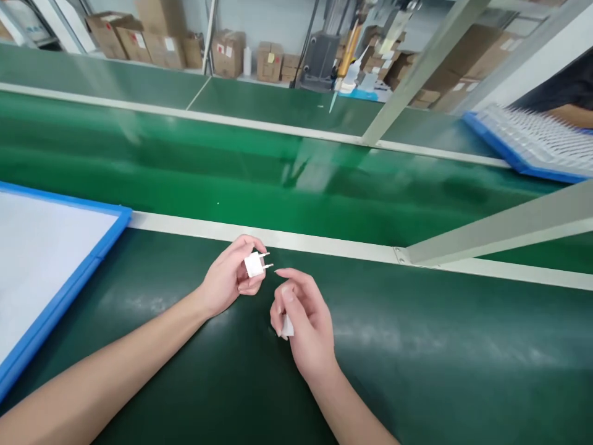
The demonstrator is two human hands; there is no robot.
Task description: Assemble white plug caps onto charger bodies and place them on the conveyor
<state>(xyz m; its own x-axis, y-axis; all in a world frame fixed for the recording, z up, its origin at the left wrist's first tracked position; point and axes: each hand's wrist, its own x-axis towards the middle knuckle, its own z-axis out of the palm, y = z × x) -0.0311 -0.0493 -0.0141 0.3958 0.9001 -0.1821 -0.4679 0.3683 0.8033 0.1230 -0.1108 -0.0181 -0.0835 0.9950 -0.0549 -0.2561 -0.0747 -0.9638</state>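
Note:
A small white plug adapter (254, 264) with two metal pins pointing right is held between the fingers of my left hand (227, 275). Close by on the right, my right hand (308, 321) is closed around a small white piece (288, 326). Only the lower end of that piece shows, so its kind is hidden by the fingers. The index finger of my right hand reaches toward the adapter's pins, with a small gap between. Both hands are above the dark green work surface (208, 383).
A blue-rimmed white tray (104, 250) lies at the left. Beyond the pale rail runs a green conveyor belt (208, 173). Slanting metal posts (500, 225) rise on the right. Across the belt are an orange-handled tool (351, 49), a blue tray of clear parts (523, 164) and a person's arm (572, 115).

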